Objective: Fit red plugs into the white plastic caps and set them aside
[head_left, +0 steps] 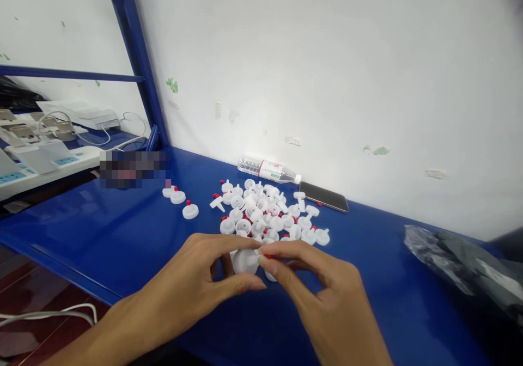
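My left hand point(200, 268) grips a white plastic nozzle cap point(244, 262) between thumb and fingers, with its spout pointing right. At the spout's end, the thumb and forefinger of my right hand point(327, 284) pinch a small red tip cap point(268, 256); the fingertips partly cover it, so I cannot tell how far it sits on the spout. Just beyond both hands lies a heap of white nozzle caps point(277, 223), with small red tips scattered among them. Off to the left, a few white caps point(190, 211) stand upright with red tips on their spouts.
A clear bottle point(269, 170) lies by the wall, beside a dark phone point(324, 197). Crumpled clear plastic point(437, 257) is at the right of the blue table point(134, 246). A blue metal frame point(141, 55), white power strip point(61, 164) and cables stand to the left.
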`<state>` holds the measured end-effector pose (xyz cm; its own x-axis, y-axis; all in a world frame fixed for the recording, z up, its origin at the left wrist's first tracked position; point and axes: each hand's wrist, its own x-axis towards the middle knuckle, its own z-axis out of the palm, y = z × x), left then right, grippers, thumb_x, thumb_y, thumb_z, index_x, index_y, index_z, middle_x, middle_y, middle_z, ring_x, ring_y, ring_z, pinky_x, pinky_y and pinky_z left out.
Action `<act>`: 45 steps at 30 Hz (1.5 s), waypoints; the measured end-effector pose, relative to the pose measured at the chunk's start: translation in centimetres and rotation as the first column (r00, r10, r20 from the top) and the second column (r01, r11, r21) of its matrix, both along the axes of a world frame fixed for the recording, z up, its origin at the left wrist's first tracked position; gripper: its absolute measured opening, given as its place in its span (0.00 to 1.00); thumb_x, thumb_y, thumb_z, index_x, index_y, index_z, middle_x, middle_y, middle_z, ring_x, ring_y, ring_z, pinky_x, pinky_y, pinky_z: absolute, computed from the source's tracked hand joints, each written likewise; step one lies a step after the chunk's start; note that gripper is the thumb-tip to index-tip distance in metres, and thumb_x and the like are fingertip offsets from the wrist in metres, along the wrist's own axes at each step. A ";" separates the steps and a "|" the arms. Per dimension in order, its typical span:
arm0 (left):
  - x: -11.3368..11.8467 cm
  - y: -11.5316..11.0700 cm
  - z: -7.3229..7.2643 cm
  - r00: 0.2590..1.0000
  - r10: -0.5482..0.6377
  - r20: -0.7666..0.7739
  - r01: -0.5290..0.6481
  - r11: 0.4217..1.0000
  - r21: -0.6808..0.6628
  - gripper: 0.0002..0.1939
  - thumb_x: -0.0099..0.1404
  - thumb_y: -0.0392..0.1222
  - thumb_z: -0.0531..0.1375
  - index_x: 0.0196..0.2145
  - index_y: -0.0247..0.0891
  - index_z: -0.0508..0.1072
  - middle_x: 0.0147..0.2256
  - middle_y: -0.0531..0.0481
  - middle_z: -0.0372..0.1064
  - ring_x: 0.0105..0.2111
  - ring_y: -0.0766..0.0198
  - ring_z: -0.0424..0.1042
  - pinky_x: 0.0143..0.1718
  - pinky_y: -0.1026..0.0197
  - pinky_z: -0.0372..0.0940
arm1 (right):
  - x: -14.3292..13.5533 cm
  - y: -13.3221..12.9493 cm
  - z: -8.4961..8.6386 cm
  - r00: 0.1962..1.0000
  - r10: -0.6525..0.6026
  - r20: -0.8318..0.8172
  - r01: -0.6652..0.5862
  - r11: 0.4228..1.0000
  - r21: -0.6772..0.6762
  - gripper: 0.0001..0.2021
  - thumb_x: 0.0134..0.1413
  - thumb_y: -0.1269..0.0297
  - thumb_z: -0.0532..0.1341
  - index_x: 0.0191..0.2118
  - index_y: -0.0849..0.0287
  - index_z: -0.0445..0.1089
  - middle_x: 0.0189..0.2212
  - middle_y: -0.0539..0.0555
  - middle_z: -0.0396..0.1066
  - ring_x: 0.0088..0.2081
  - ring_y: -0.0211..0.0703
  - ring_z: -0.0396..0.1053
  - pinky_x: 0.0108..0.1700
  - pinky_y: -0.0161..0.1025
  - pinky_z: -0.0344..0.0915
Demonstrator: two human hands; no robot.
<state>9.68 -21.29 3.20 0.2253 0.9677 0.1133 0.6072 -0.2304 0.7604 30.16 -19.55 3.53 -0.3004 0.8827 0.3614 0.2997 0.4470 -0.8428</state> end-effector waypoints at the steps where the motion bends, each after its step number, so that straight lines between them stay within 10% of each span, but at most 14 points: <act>1: 0.1 -0.1 0.1 1.000 -0.002 0.013 0.002 1.000 -0.002 0.20 0.64 0.60 0.65 0.49 0.50 0.81 0.37 0.56 0.81 0.30 0.65 0.73 0.30 0.66 0.64 | -0.1 0.0 0.0 1.000 0.004 -0.014 -0.004 1.000 -0.005 0.07 0.61 0.66 0.66 0.39 0.46 0.81 0.37 0.43 0.82 0.36 0.37 0.80 0.41 0.28 0.73; 11: 0.3 -0.7 -0.9 0.998 0.041 0.038 -0.041 0.999 -0.005 0.30 0.64 0.58 0.65 0.62 0.53 0.67 0.38 0.57 0.80 0.27 0.68 0.72 0.26 0.69 0.64 | -0.6 0.0 -0.3 0.999 0.002 -0.036 -0.003 1.000 -0.025 0.07 0.59 0.67 0.67 0.38 0.47 0.82 0.34 0.44 0.82 0.32 0.36 0.78 0.36 0.28 0.72; 20: 0.1 -1.3 -0.6 0.995 0.036 -0.093 -0.010 0.966 0.260 0.17 0.67 0.56 0.63 0.53 0.63 0.76 0.45 0.61 0.81 0.39 0.65 0.79 0.46 0.67 0.70 | -0.3 -0.1 0.4 0.999 -0.001 -0.039 -0.005 0.989 -0.149 0.05 0.56 0.62 0.68 0.32 0.52 0.82 0.29 0.49 0.81 0.29 0.40 0.76 0.31 0.32 0.71; 28: 0.7 -1.5 0.2 0.998 0.013 -0.060 0.004 0.961 0.277 0.17 0.69 0.60 0.59 0.53 0.61 0.77 0.44 0.57 0.82 0.34 0.62 0.80 0.37 0.65 0.73 | -0.3 -0.2 1.0 0.999 -0.038 -0.016 0.035 0.986 -0.162 0.03 0.52 0.64 0.68 0.31 0.52 0.81 0.27 0.48 0.79 0.26 0.40 0.74 0.28 0.31 0.70; 36: -4.8 1.5 -0.3 0.931 0.319 0.179 -0.349 0.920 0.178 0.22 0.68 0.58 0.61 0.54 0.44 0.69 0.39 0.50 0.81 0.38 0.57 0.80 0.37 0.62 0.70 | 4.7 -0.2 2.3 0.940 -0.328 0.092 0.309 0.935 0.175 0.13 0.63 0.52 0.61 0.37 0.52 0.81 0.28 0.50 0.80 0.25 0.41 0.78 0.26 0.29 0.73; 45: -11.3 1.8 -4.0 0.794 0.570 -0.213 -0.527 0.819 0.229 0.29 0.67 0.67 0.54 0.56 0.46 0.68 0.48 0.47 0.80 0.34 0.54 0.77 0.39 0.55 0.68 | 7.0 -0.2 2.2 0.858 -0.511 0.056 0.486 0.842 0.232 0.18 0.62 0.44 0.61 0.34 0.50 0.80 0.25 0.51 0.80 0.24 0.43 0.79 0.13 0.28 0.63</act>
